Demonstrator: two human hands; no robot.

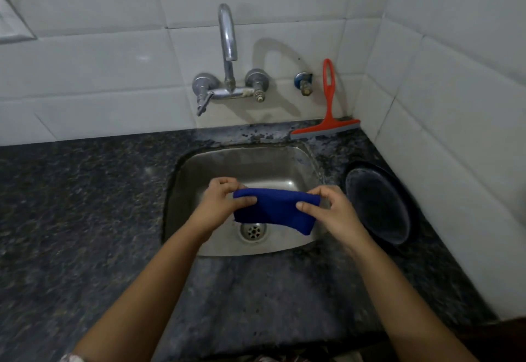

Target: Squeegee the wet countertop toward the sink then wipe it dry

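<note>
One folded dark-blue microfibre cloth, held in the air above the basin of the sink, stretched level between both hands. Left hand: thumb on the near face of the cloth's left end, fingers curled over the top edge, pinched closed on the fabric. Right hand: thumb pressed on the right end, fingers wrapped behind, likewise closed on the cloth. The cloth's lower right corner hangs a little lower than the left.

One rectangular stainless-steel sink, set into the counter directly under the cloth. Contents: nothing but one round metal drain strainer at the basin floor, partly overlapped by the cloth's lower edge.

One dark speckled granite countertop surrounding the sink on all sides. Mottled patches show on the strip behind the sink; whether they are water I cannot tell.

One red plastic squeegee with a grey rubber blade, blade resting on the counter at the back right corner, handle leaning upright against the white tiled wall.

One round dark plate, lying on the counter right of the sink, empty.

One chrome wall-mounted tap with a curved spout and two knobs, centred behind the sink. One small blue-collared wall valve between tap and squeegee handle.
</note>
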